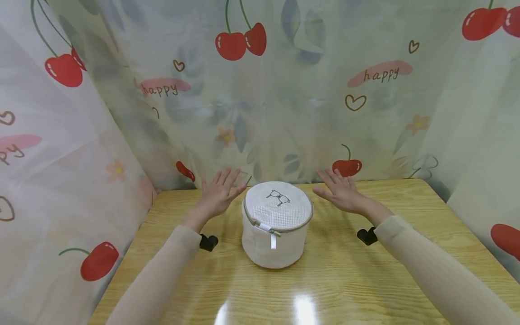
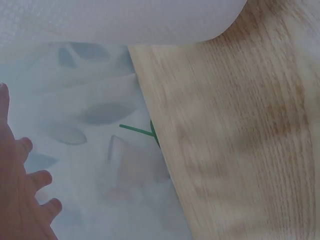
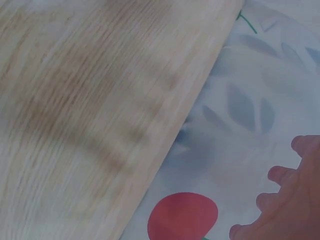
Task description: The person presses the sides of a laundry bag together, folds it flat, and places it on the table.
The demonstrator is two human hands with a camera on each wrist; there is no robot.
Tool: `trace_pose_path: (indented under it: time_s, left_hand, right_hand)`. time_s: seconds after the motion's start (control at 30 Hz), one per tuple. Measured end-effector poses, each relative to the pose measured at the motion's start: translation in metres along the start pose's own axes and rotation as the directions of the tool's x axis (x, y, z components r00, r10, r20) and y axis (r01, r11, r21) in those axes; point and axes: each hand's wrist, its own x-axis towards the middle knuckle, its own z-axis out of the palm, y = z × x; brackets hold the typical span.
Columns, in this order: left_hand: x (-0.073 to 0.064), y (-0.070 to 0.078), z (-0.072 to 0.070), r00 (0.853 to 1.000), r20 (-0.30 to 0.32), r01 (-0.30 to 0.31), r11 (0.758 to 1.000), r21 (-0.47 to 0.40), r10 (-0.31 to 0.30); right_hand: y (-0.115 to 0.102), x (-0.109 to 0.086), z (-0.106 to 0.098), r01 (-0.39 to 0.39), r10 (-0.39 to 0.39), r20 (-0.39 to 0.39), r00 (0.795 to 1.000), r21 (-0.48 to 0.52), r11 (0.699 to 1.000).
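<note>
A round white fabric case [image 1: 274, 248] stands upright on the wooden table. Its mesh lid [image 1: 260, 207] carries a small drawing of glasses, and a zipper runs round the rim with the pull [image 1: 266, 228] at the front. My left hand [image 1: 217, 194] is held just left of the case with fingers spread and nothing in it. On the other side, my right hand [image 1: 343, 194] is likewise spread and bare, a little apart from the case. In the left wrist view the case's pale side [image 2: 125, 20] fills the top edge.
The wooden table [image 1: 345, 280] reaches back to a curtain [image 1: 276, 113] printed with cherries, hearts and the word happy. More of this curtain hangs along both sides. A black wrist mount [image 1: 209, 243] shows under the left sleeve, another mount [image 1: 367, 235] under the right.
</note>
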Motion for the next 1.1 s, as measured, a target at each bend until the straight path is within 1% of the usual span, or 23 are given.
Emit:
trace_pose_path:
  time_s: [0.13, 0.33, 0.47, 0.57, 0.73, 0.8, 0.87, 1.0, 1.1]
  left_hand:
    - [-0.005, 0.004, 0.001, 1.000, 0.015, 0.000, 1.000, -0.012, 0.000]
    - [-0.012, 0.010, 0.000, 1.000, 0.016, 0.007, 0.998, -0.061, -0.006]
    - [-0.013, 0.011, 0.001, 0.999, 0.040, 0.024, 0.989, -0.146, -0.018]
    - [-0.013, 0.010, 0.002, 0.998, 0.059, 0.040, 0.976, -0.216, -0.028]
    - [-0.016, 0.009, 0.004, 0.998, 0.062, 0.035, 0.960, -0.278, -0.019]
    - [-0.018, 0.010, 0.004, 0.998, 0.062, 0.026, 0.950, -0.310, -0.007]
    - [-0.020, 0.011, 0.006, 0.998, 0.064, 0.020, 0.935, -0.354, 0.003]
    - [-0.024, 0.012, 0.008, 0.997, 0.070, 0.015, 0.890, -0.455, 0.019]
    - [-0.026, 0.013, 0.010, 0.997, 0.074, 0.014, 0.862, -0.507, 0.027]
  right_hand:
    - [0.001, -0.001, 0.005, 0.017, -0.017, 0.000, 1.000, 0.026, 1.000]
    - [0.002, -0.004, 0.010, 0.003, -0.003, 0.005, 1.000, 0.038, 0.999]
    - [0.004, -0.005, 0.014, 0.004, -0.004, 0.012, 1.000, 0.060, 0.998]
    - [0.000, -0.009, 0.013, 0.014, -0.016, 0.016, 1.000, 0.087, 0.996]
    - [-0.004, -0.013, 0.014, 0.040, -0.042, 0.011, 0.999, 0.159, 0.986]
    - [-0.005, -0.015, 0.014, 0.044, -0.048, 0.016, 0.999, 0.201, 0.979]
    - [-0.008, -0.018, 0.015, 0.031, -0.042, 0.034, 0.999, 0.259, 0.965]
    - [-0.013, -0.023, 0.017, -0.013, -0.020, 0.086, 0.996, 0.366, 0.931]
    - [-0.015, -0.026, 0.018, -0.040, -0.009, 0.114, 0.993, 0.423, 0.905]
